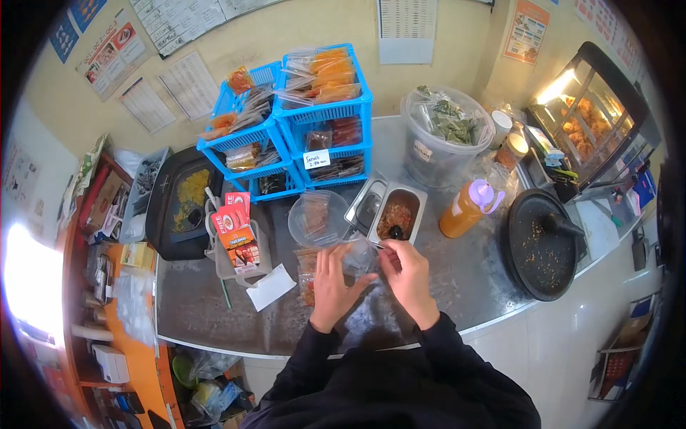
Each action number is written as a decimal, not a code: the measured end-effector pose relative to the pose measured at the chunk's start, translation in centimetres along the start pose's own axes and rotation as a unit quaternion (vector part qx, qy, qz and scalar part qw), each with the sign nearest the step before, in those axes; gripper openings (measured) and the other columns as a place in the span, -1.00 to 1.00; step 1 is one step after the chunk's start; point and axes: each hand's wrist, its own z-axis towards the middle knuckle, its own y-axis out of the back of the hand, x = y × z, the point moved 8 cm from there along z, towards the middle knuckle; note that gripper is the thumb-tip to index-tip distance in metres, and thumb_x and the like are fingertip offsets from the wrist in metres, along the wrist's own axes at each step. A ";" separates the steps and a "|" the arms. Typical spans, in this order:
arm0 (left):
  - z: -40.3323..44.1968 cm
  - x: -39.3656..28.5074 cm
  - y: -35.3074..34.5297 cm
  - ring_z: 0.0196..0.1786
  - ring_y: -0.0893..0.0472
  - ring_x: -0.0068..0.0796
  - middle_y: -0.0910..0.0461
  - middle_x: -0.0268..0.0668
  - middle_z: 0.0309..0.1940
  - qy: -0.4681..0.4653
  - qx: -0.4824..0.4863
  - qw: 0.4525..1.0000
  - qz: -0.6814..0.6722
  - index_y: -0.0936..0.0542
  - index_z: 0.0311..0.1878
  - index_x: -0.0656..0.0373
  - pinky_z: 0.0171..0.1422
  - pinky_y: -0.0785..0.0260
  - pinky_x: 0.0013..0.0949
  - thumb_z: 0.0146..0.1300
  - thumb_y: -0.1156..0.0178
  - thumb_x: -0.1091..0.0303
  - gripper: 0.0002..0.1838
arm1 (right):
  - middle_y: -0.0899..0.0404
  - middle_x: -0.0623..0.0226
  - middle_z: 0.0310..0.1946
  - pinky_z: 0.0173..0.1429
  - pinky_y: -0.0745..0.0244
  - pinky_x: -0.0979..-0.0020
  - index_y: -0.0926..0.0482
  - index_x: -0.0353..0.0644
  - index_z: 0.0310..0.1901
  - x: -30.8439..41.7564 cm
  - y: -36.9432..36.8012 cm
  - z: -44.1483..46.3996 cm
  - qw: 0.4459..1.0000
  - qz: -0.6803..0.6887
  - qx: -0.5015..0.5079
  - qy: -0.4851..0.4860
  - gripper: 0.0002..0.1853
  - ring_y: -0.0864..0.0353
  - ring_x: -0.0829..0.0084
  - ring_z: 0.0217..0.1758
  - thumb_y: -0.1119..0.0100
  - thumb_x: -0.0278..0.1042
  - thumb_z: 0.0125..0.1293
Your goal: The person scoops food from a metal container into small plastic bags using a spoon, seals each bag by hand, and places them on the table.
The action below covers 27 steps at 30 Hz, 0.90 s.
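My left hand is over a clear plastic bag, its fingers stretched out and the thumb apart. With thumb and fingertips, my right hand pinches the bag's right edge. Just beyond stands a steel container of chunky red-brown sauce, with a dark spoon in it. Its steel lid leans at the left side. Small filled packets lie partly hidden under my left hand. Behind them, a round clear tub holds a reddish packet.
Blue stacked baskets hold many sauce packets. A bucket of leaves, an orange squeeze bottle and a stone mortar stand right. Left are a black tray, a card-filled container and white paper.
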 end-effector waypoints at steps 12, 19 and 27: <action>-1.4 -2.0 -5.8 0.08 -0.53 -0.18 -0.53 -0.20 0.10 -0.217 0.156 0.963 -0.017 -0.44 0.40 0.20 0.17 -0.37 -0.16 0.10 -0.48 0.11 -0.19 | -0.73 0.15 -0.21 -0.10 -0.65 0.32 -0.75 -0.27 -0.12 -4.4 1.1 -3.5 0.969 0.061 0.202 -0.125 -0.82 -0.75 0.22 -0.23 -0.36 -0.61 0.23; -1.7 -1.4 -5.8 0.09 -0.54 -0.22 -0.56 -0.27 0.13 -0.298 0.190 0.934 0.048 -0.50 0.35 0.18 0.16 -0.37 -0.19 0.16 -0.45 0.12 -0.30 | -0.73 0.18 -0.27 -0.17 -0.64 0.38 -0.76 -0.29 -0.12 -4.2 2.3 -2.5 0.969 0.040 0.219 -0.106 -0.74 -0.74 0.34 -0.27 -0.50 -0.30 0.27; -0.7 4.2 -3.7 0.21 -0.54 -0.15 -0.55 -0.09 0.09 -0.008 0.035 0.998 -0.047 -0.40 0.29 0.25 0.35 -0.33 -0.14 0.20 -0.50 0.39 -0.36 | -0.44 0.24 0.03 0.12 -0.42 0.14 -0.71 -0.07 0.00 -7.3 0.8 0.5 0.973 -0.181 0.137 0.035 -0.59 -0.43 0.12 0.11 -0.56 -0.29 0.08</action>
